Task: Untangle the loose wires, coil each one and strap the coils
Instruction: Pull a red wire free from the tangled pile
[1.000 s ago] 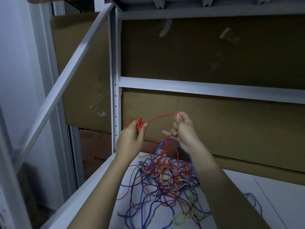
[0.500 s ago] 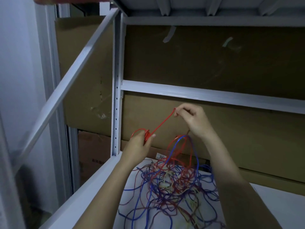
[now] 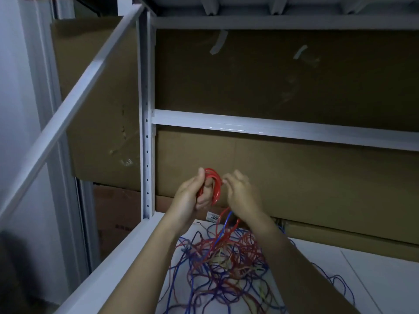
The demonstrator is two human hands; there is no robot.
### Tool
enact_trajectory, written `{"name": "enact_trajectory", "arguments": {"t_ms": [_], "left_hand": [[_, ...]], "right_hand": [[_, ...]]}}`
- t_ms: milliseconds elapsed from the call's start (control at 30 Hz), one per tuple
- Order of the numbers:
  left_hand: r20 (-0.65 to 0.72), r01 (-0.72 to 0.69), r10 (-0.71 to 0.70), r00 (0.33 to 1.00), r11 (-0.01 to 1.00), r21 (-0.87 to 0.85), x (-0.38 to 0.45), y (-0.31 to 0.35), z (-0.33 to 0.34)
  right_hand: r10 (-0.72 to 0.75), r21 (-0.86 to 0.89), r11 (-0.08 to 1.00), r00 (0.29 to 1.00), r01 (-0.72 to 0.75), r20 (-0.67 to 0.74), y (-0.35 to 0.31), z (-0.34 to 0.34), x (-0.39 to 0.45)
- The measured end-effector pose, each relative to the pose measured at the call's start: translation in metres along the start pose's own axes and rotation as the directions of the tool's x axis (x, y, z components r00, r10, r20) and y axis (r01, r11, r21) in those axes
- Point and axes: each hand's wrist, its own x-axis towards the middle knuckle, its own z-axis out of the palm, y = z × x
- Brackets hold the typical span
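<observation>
While my left hand (image 3: 189, 196) grips the red coil (image 3: 212, 185) above the tangle (image 3: 224, 266) and my right hand (image 3: 243, 196) pinches its trailing strand, I judge coiling underway, needing another loop.

Bare forearms, no sleeves; hands (image 3: 190, 196) ungloved, ringless.

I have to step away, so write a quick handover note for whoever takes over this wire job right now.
Left hand: closed grip on the red coil, held above the shelf.
Right hand: at the coil's right edge, fingers on the red wire; how firm the grip is cannot be told.
A red strand runs from the coil down into the tangled pile of red, blue and yellowish wires on the shelf.
Done: several red loops wound.
Left: finish and strap this coil, then untangle, coil and strap the rest. No strap in view.
</observation>
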Motion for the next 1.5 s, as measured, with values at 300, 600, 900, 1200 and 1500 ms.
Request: {"name": "enact_trajectory", "arguments": {"t_ms": [300, 600, 900, 1200, 1500], "left_hand": [[-0.231, -0.065, 0.035, 0.972, 0.991, -0.120, 0.031, 0.002, 0.005], [-0.158, -0.094, 0.280, 0.947, 0.712, 0.696, 0.045, 0.005, -0.016], [0.014, -0.013, -0.039, 0.999, 0.014, 1.000, 0.038, 0.003, -0.042], [0.168, -0.148, -0.212, 0.963, 0.106, 0.983, 0.027, -0.002, -0.028], [-0.016, -0.029, 0.066, 0.998, 0.628, 0.777, 0.034, -0.011, -0.014]], "right_hand": [[-0.059, 0.428, 0.900, 0.949, -0.083, 0.308, -0.013, 0.028, -0.030], [-0.093, 0.561, 0.806, 0.896, -0.188, 0.434, -0.007, 0.003, -0.040], [-0.010, 0.621, 0.728, 0.901, -0.291, 0.435, 0.030, -0.040, -0.026], [0.127, 0.646, 0.729, 0.972, -0.226, 0.197, 0.054, -0.034, -0.012], [0.177, 0.525, 0.832, 0.983, -0.178, 0.053, 0.029, 0.006, -0.030]]}}
